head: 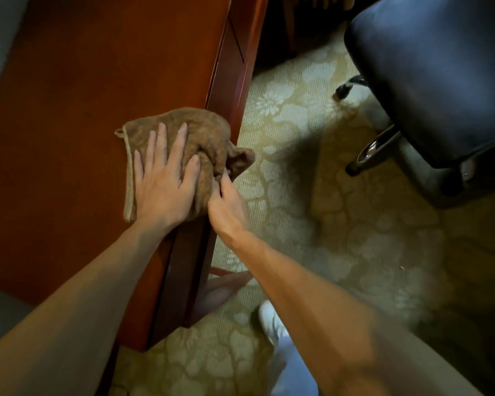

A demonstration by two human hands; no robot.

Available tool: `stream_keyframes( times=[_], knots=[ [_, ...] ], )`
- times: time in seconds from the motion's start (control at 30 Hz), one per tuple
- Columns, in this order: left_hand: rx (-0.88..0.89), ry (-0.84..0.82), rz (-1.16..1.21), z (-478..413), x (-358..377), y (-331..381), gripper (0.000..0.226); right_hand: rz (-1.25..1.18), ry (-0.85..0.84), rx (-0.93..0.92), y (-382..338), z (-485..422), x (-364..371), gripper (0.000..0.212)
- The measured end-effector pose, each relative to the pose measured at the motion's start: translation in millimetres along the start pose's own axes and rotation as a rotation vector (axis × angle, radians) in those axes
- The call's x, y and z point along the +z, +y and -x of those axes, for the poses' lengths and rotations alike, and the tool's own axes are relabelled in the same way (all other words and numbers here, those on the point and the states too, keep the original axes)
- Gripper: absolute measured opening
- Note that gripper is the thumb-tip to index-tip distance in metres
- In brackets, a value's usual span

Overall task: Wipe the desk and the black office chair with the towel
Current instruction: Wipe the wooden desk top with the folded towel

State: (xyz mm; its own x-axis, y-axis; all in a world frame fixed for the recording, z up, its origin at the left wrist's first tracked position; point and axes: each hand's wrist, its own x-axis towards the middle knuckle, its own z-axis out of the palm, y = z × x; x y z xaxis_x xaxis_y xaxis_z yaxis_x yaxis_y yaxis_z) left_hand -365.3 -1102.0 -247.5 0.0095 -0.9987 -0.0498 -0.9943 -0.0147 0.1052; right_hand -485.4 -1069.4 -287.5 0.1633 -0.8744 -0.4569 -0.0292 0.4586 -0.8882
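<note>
Head: towel under left fingers

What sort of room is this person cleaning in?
Probably an office or study, perhaps in a hotel: a polished reddish wooden desk, a black padded office chair on castors nearby, and floral patterned carpet underfoot. A brown towel lies on the desk.

- A smooth, satin sheen is shown by the reddish-brown polished wooden tabletop.
- The crumpled brown terry-cloth towel is seen as fuzzy and matt.
- The black office chair's leather-like seat is softly glossy; its curved chrome metal leg is shiny.
- The pale floral-patterned woven carpet appears ribbed and matt.
</note>
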Motion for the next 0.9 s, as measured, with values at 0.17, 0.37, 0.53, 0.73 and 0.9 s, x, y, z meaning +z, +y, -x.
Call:
stream_keyframes(
  times=[0.17,0.37,0.53,0.73,0.9],
  knots=[
    [-0.037,0.030,0.040,22,1,-5,0.062,0.109,0.063,-0.174,6,7,0,0.054],
    [0.010,0.018,0.063,70,-1,-34,0.066,0.120,0.114,-0.209,21,47,27,0.042],
    [0.065,0.008,0.030,114,0,-56,0.070,-0.001,0.163,-0.112,71,89,63,0.052],
    [0.088,0.011,0.037,156,1,-68,0.071,-0.123,0.240,-0.068,107,123,115,0.065],
    [0.085,0.006,0.008,189,4,-73,0.071,-0.187,0.255,-0.053,133,151,145,0.065]
  ],
)
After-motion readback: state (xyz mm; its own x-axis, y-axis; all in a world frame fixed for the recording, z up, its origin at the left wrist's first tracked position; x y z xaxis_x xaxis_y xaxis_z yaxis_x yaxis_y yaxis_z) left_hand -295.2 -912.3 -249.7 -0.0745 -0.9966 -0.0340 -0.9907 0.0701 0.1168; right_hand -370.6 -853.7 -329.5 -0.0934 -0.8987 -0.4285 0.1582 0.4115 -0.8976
